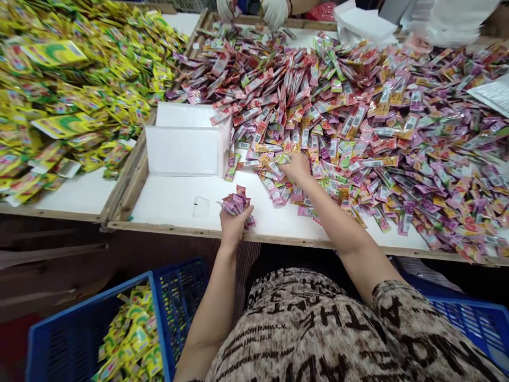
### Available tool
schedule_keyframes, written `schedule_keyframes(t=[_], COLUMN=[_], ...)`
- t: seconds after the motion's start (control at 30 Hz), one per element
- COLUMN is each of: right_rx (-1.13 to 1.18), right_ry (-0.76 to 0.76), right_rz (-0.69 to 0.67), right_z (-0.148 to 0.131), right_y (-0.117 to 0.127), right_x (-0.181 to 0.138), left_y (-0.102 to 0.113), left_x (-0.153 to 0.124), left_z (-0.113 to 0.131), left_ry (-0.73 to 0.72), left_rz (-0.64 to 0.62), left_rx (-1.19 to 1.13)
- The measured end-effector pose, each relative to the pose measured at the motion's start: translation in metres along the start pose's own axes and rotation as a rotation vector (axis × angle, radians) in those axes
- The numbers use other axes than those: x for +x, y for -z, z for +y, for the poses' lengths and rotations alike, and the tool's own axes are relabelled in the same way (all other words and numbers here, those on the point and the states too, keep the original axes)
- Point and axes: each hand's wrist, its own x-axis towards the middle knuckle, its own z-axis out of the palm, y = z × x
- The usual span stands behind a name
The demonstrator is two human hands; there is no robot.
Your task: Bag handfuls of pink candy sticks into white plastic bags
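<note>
Left hand: the person's left hand (234, 225) is clenched around a bundle of pink-and-purple sachets (235, 203), thumb on the right side, just above the table's near edge.
Right hand: the person's right hand (297, 168) reaches into the near part of the heap, fingertips at a green-and-white sachet (281, 158) — whether they are closed on it, one cannot tell.
Sachet heap: loose slim sachets (358, 132) in pink, purple, orange and green spread over the middle and right of the white tabletop (170, 201), many overlapping, some with barcodes upward.
White packs: a stack of flat white packs (183, 151) lies left of the heap, its front one tilted; a small clear-looking rectangle (201, 207) is on the bare surface nearer the person.
Yellow side: beyond a wooden divider (133, 164), to the left, yellow-and-green packets (103, 69) are piled.
Far edge: a co-worker's gloved hand (275, 13) is at the heap's far side, with white sheets (363, 22) to its right.
Below: a blue crate (89, 307) at lower left holds more yellow packets (139, 329) — another blue crate (473, 318) sits at lower right, partly hidden by the person's patterned top (310, 329).
</note>
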Motion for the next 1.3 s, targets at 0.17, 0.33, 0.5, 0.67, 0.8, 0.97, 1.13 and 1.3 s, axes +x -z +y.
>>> schedule_keyframes(t=[0.17,0.33,0.5,0.67,0.8,0.97,1.13,1.3], right_rx=[0.364,0.239,-0.153,-0.548,-0.535,0.113,0.510,0.253], right_ry=[0.167,0.093,0.004,0.050,0.031,-0.097,-0.216,-0.096], right_rz=[0.052,0.405,0.233,-0.039,-0.070,-0.006,-0.062,-0.225], right_z=[0.018,0.077,0.106,0.096,0.097,0.117,0.125,0.110], right_y=[0.053,0.157,0.179,0.123,0.116,0.165,0.185,0.164], right_x=[-0.004,0.003,-0.018,-0.028,-0.024,-0.030,-0.055,-0.050], left_y=[0.003,0.004,0.001,-0.002,-0.002,-0.002,-0.003,-0.005], left_x=[0.002,0.003,0.004,0.002,-0.001,-0.001,0.002,0.000], left_z=[-0.006,-0.007,-0.004,0.000,0.002,0.003,0.000,0.002], left_ry=[0.013,-0.012,-0.035,-0.030,-0.055,-0.019,-0.010,-0.028], left_rz=[0.002,-0.003,-0.006,0.014,0.006,0.038,0.070,0.057], left_rx=[-0.006,-0.009,-0.007,0.002,0.011,0.073,0.155,0.154])
